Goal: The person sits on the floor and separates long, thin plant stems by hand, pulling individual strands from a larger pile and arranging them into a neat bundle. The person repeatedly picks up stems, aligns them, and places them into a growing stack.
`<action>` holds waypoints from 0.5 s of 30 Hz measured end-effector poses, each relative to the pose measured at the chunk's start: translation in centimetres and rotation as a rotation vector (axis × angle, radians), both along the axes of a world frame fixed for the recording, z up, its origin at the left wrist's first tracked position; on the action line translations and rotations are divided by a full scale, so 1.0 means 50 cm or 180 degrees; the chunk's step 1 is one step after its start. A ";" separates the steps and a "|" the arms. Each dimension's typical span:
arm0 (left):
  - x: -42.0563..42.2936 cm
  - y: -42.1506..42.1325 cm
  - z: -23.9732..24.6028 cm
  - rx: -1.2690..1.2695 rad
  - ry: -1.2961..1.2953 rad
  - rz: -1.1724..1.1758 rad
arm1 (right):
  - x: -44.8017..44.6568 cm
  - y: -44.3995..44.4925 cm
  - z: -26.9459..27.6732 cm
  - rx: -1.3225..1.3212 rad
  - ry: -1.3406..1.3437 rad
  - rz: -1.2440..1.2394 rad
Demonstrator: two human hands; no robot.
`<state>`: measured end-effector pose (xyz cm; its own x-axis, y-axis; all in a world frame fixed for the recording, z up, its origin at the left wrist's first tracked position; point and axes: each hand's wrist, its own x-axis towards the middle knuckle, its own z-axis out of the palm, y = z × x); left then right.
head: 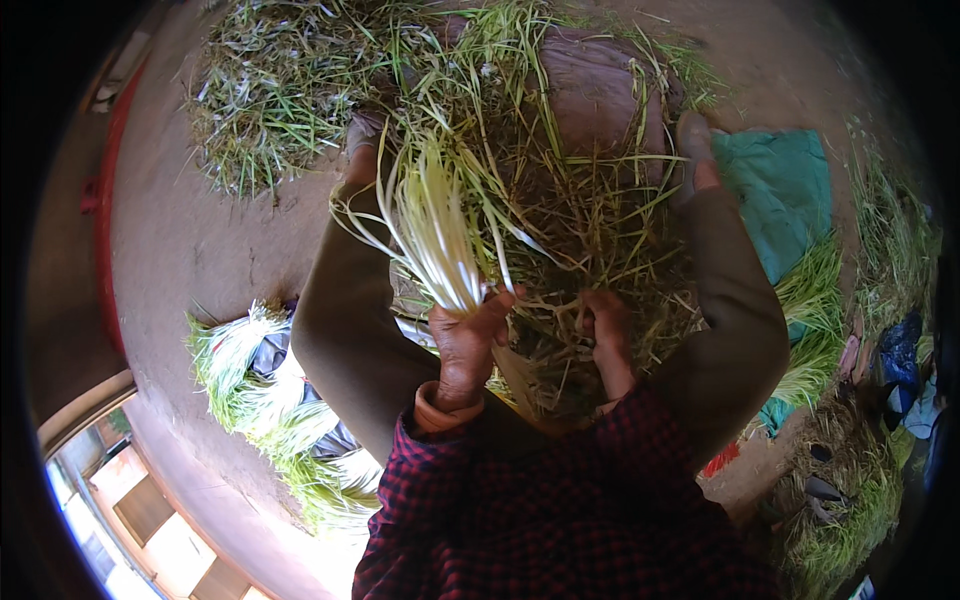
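Note:
My left hand (466,334) is closed around a bunch of pale white-green leafy stalks (439,225), probably chives. The stalks fan out away from me, and a few long ones bend to either side. To its right, my right hand (609,330) has its fingers curled on thin dry leaf strands (555,306) that stretch towards the left hand. Below the left hand hangs a wider straw-coloured dry leaf (517,375). Between my legs spreads a heap of loose green and withered stalks (592,217), lying under and beyond both hands.
Bundled pale stalks (277,427) lie by my left leg. A trimmings pile (277,90) is at the far left. Beyond the heap is a brownish cloth (600,90). By my right leg, a green sheet (780,187) lies near more green bundles (810,322).

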<state>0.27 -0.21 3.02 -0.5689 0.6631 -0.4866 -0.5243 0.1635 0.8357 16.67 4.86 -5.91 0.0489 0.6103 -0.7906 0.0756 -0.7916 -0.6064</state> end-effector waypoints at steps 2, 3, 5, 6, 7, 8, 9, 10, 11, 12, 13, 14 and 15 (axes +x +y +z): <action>-0.014 -0.001 0.016 0.0148 -0.0093 0.0137 | 0.039 0.018 -0.029 0.0096 -0.0425 -0.0222; -0.016 0.003 0.033 0.0376 -0.0205 0.0185 | 0.063 0.030 -0.048 0.0100 -0.0632 -0.0387; -0.020 -0.006 0.014 0.0178 0.0080 -0.0113 | 0.095 0.046 -0.060 0.0491 -0.1265 0.0315; -0.023 -0.010 0.016 0.0239 0.0043 -0.0109 | 0.104 0.050 -0.057 0.0886 -0.1676 0.1200; -0.027 -0.013 0.018 0.0304 0.0004 -0.0107 | 0.108 0.051 -0.055 0.1286 -0.2074 0.2087; -0.020 0.001 0.020 0.0450 -0.0113 -0.0165 | 0.114 0.062 -0.017 0.1854 -0.2711 0.2233; -0.024 -0.008 0.018 0.0354 -0.0028 -0.0127 | 0.077 0.055 0.018 0.2407 -0.3163 0.2466; -0.026 -0.015 0.014 0.0258 0.0054 -0.0091 | 0.040 0.050 0.051 0.2979 -0.3607 0.2668; -0.024 -0.014 0.012 0.0199 0.0091 -0.0101 | 0.014 0.051 0.087 0.3041 -0.2881 0.2439; -0.020 -0.012 0.009 0.0154 0.0014 -0.0138 | -0.011 0.053 0.123 0.3070 -0.2177 0.2195; -0.019 -0.012 0.007 0.0083 -0.0017 -0.0212 | -0.034 0.054 0.150 0.3075 -0.1479 0.1945; -0.015 -0.011 0.006 0.0020 -0.0054 -0.0294 | -0.054 0.054 0.173 0.2874 -0.1203 0.2223; -0.012 -0.008 0.006 -0.0041 -0.0085 -0.0382 | -0.075 0.052 0.188 0.2665 -0.0925 0.2486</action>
<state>-0.32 -0.63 3.35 -0.4725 0.7192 -0.5095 -0.5224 0.2370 0.8191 12.92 7.45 3.51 -0.4553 0.8775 -0.1507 0.5838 0.1665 -0.7946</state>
